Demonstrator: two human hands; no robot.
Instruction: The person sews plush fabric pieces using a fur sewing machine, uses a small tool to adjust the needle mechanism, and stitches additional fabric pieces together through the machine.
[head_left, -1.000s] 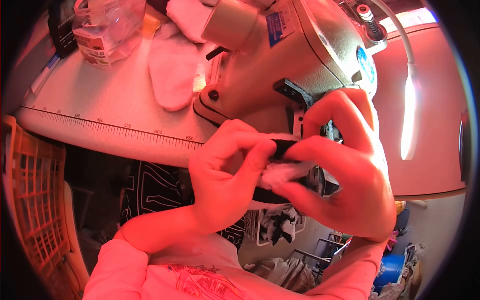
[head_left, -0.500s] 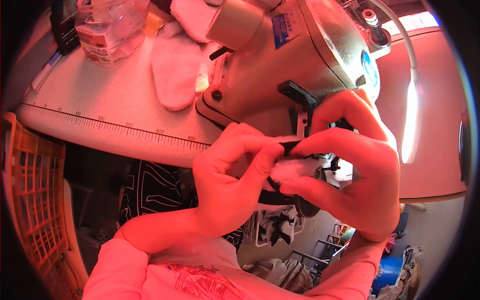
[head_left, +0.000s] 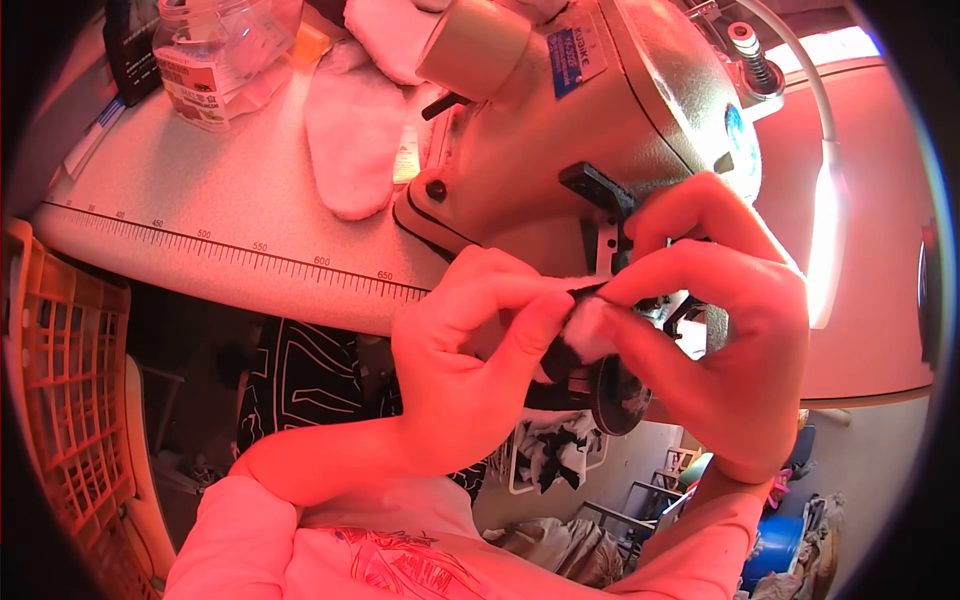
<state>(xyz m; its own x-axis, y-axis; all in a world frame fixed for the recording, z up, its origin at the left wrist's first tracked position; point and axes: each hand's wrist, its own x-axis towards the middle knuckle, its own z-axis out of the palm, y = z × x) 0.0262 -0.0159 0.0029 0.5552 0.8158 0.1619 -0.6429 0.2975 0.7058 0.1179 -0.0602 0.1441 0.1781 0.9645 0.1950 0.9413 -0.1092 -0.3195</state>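
Note:
My left hand (head_left: 460,365) pinches the left edge of a small black-and-white fabric piece with fluffy white pile (head_left: 590,332) between thumb and forefinger. On the other side, my right hand (head_left: 735,340) grips the same piece, thumb against its white pile and forefinger along the top edge. Both hands are right at the working end of a sewing machine (head_left: 540,180), whose needle area lies partly hidden behind my right fingers. Below the fabric shows a dark round disc (head_left: 622,400) of the machine.
White fluffy sole-shaped pieces (head_left: 350,140) lie on the table (head_left: 250,190), which carries a printed ruler edge. A clear plastic jar (head_left: 205,90) stands at back left. An orange crate (head_left: 75,340) is at the left, a lit lamp (head_left: 825,230) at right, a blue bin (head_left: 778,545) below.
My right thumb has moved up towards the forefinger, and the white pile is gathered smaller between the hands. More of the black fabric and the disc now shows. My left hand has barely shifted.

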